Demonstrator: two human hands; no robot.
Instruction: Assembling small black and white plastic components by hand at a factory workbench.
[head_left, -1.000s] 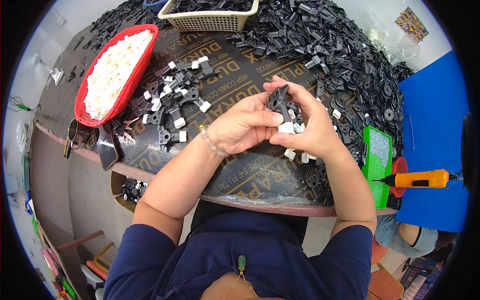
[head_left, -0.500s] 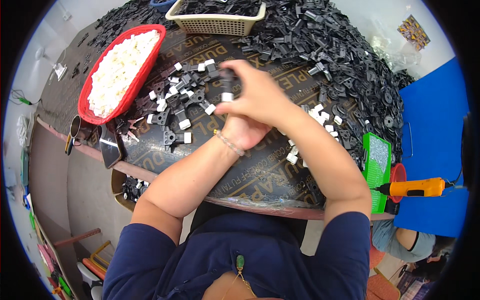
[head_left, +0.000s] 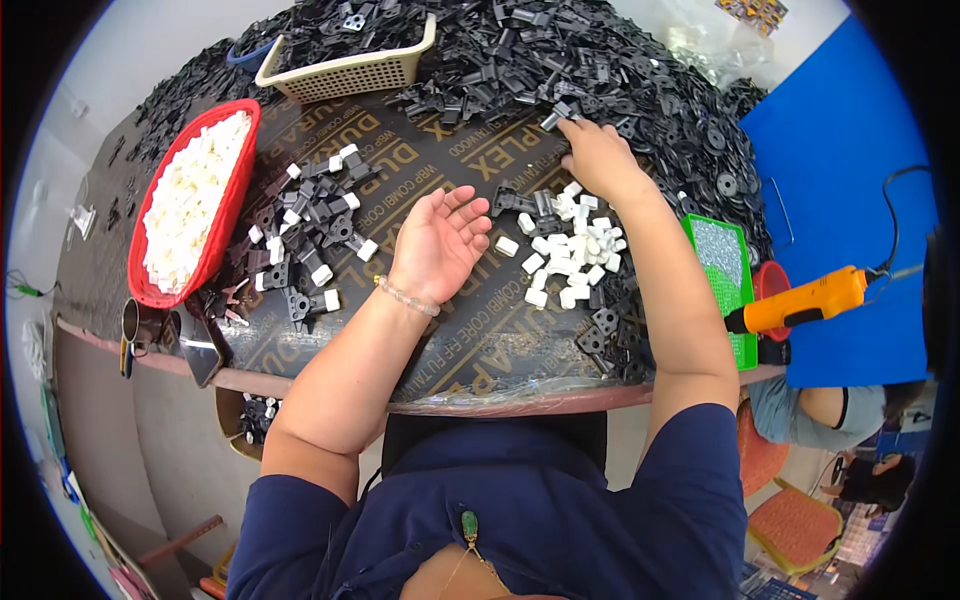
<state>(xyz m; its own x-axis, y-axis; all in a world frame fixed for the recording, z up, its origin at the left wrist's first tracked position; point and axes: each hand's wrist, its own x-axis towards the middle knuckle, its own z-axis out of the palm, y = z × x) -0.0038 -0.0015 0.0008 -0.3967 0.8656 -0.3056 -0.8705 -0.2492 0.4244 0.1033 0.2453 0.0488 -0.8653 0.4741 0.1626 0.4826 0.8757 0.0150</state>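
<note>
My left hand rests palm up over the middle of the table, fingers loosely spread, with nothing in it. My right hand reaches to the near edge of the big heap of black plastic parts. Its fingertips touch a black plastic part there, while the thumb stays apart. Between my forearms lies a cluster of small white plastic caps, with some black parts beside it. To the left of my left hand is a group of black parts fitted with white caps.
A red basket full of white caps stands at the left, near a phone and a metal cup. A beige basket holds black parts at the back. At right are a green tray of small metal pieces and an orange electric screwdriver.
My hands have come apart. The black part with a white cap has left my right hand, which has moved right to the heap. My view has shifted too.
</note>
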